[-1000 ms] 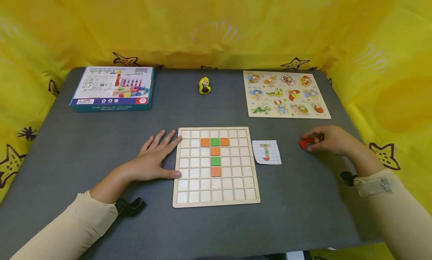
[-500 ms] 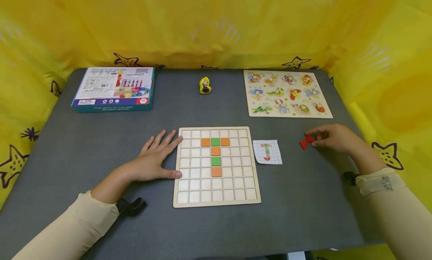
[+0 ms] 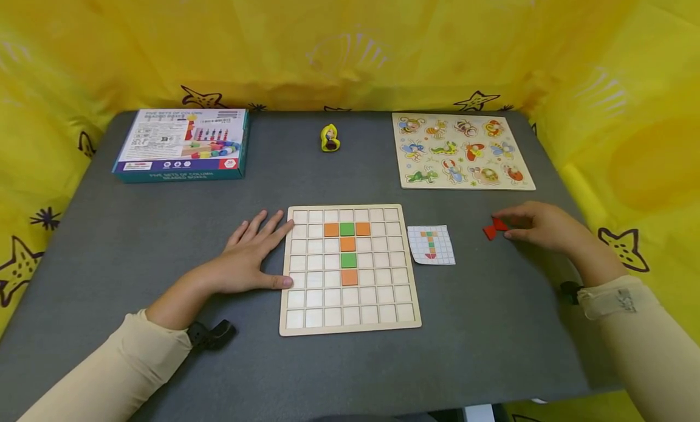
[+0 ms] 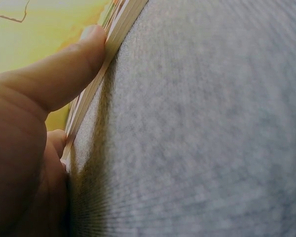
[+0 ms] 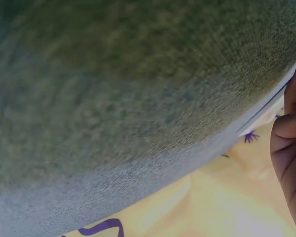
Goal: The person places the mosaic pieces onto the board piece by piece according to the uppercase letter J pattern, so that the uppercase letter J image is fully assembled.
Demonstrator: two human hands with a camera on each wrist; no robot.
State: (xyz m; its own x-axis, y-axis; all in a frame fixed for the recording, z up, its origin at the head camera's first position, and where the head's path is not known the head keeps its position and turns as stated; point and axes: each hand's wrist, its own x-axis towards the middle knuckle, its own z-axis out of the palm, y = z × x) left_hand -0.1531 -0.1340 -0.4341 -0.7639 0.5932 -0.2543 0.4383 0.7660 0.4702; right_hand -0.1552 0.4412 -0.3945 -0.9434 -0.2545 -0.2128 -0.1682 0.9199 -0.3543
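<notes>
A wooden grid board (image 3: 306, 331) lies on the grey table, with orange tiles (image 3: 349, 277) and green tiles (image 3: 348, 260) set in a T-like shape. My left hand (image 3: 246, 261) rests flat at the board's left edge, fingers spread, index fingertip and thumb touching the frame. The left wrist view shows the thumb (image 4: 71, 69) against the board's side. At the right, my right hand (image 3: 538, 226) pinches a red triangular piece (image 3: 500, 224) between thumb and index finger. A second red piece (image 3: 489, 232) lies just left of it. In the right wrist view, both pieces are out of sight.
A paper pattern card (image 3: 431, 245) lies right of the board. Farther back are a boxed toy set (image 3: 183, 142), a small yellow figure (image 3: 330, 138) and an insect puzzle board (image 3: 462, 151). Yellow printed cloth (image 3: 350, 45) surrounds the table's back and sides.
My right hand has shifted slightly right, and the two red pieces now show more distinctly, one between the fingertips. My left hand and the board have stayed in place.
</notes>
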